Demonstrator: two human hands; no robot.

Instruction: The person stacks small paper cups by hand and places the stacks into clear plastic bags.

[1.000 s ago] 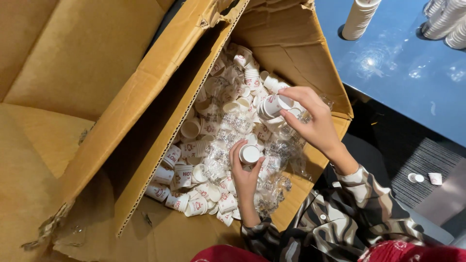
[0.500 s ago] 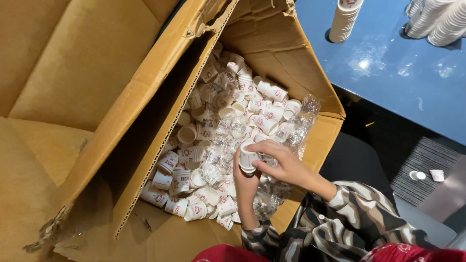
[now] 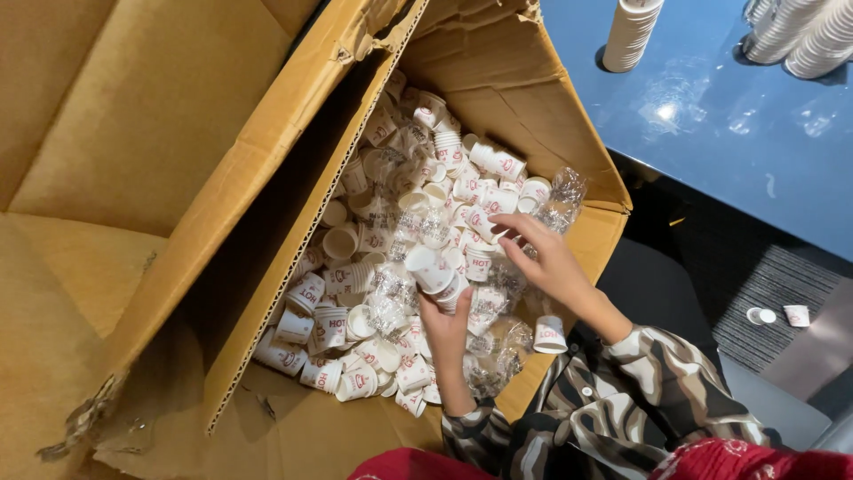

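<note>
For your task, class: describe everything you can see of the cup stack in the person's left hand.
The cup stack is a short nest of small white paper cups with red print, lying tilted, its open mouth facing up-left. The left hand holds it from below, above the loose cups in the cardboard box. The right hand hovers beside it.

A large cardboard box is seen from above, filled with small white paper cups with red print and scraps of clear plastic wrap. A short stack of cups is gripped by the left hand near the middle of the pile. The right hand is spread over the cups just to its right, fingers open. A blue table is seen at far right, with tall cup stacks on it.
</note>
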